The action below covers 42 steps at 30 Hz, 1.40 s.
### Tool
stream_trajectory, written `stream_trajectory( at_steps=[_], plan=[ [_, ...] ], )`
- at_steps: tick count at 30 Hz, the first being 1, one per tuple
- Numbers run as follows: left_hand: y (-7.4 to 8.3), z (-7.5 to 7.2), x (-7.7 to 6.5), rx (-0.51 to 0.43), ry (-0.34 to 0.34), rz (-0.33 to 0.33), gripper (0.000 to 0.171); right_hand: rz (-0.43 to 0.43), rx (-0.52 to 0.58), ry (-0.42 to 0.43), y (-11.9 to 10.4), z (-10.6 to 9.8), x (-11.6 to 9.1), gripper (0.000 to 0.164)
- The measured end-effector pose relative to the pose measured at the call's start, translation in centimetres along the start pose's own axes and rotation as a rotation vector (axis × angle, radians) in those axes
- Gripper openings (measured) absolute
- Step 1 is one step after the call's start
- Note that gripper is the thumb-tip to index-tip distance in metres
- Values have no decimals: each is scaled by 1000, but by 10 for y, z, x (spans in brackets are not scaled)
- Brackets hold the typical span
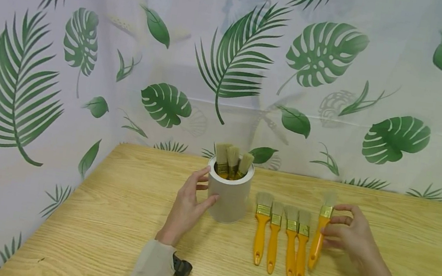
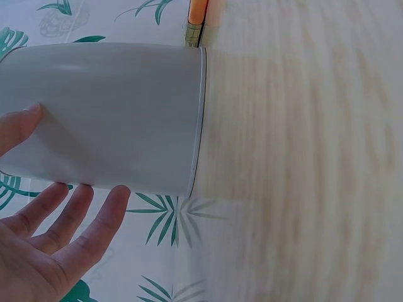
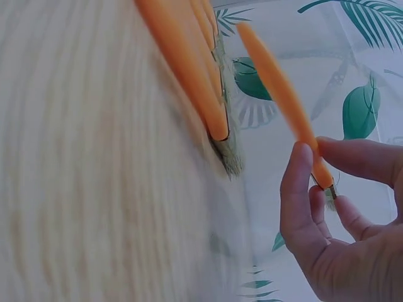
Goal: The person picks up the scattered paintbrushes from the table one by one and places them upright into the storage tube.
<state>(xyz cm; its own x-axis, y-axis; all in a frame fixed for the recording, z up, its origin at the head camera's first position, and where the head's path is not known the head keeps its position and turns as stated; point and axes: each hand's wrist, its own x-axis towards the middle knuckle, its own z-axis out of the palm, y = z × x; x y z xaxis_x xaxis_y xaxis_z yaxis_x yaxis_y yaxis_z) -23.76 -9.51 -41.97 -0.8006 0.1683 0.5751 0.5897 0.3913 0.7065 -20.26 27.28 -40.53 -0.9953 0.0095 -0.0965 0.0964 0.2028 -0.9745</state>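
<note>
In the head view, my left hand holds the side of a white can, thumb at the front and fingers round the left side. Bristle-up paintbrushes stand in the can. The left wrist view shows thumb and fingertips against the can's smooth wall. My right hand pinches a paintbrush with an orange handle, bristles pointing away from me. In the right wrist view this brush is tilted above the table, thumb and fingers near its metal band.
Several orange-handled paintbrushes lie side by side on the wooden table between the can and my right hand. A leaf-patterned cloth hangs behind the table's far edge and along its left side.
</note>
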Motion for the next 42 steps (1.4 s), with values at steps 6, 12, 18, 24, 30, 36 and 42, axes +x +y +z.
stream_trajectory(
  at_steps=[6, 12, 18, 24, 30, 36, 42],
  plan=[
    [1, 0, 0, 1, 0, -4, 64, -19, 65, 37, -5, 2, 1, 55],
    [1, 0, 0, 5, -1, -7, 64, -55, 166, 97, -12, 8, 3, 54],
    [2, 0, 0, 0, -7, -18, 63, -98, 248, 142, -20, 15, 5, 56],
    [2, -1, 0, 3, -7, -20, 63, -121, 315, 175, -28, 21, 8, 55],
    [1, -1, 0, -1, -5, -20, 63, -130, 423, 255, -37, 27, 9, 57],
    [1, -1, 1, 1, -2, -24, 64, -110, 540, 353, -48, 36, 12, 58],
    [2, -2, 0, -5, -12, -34, 64, -158, 642, 387, -54, 48, 13, 53]
  ],
)
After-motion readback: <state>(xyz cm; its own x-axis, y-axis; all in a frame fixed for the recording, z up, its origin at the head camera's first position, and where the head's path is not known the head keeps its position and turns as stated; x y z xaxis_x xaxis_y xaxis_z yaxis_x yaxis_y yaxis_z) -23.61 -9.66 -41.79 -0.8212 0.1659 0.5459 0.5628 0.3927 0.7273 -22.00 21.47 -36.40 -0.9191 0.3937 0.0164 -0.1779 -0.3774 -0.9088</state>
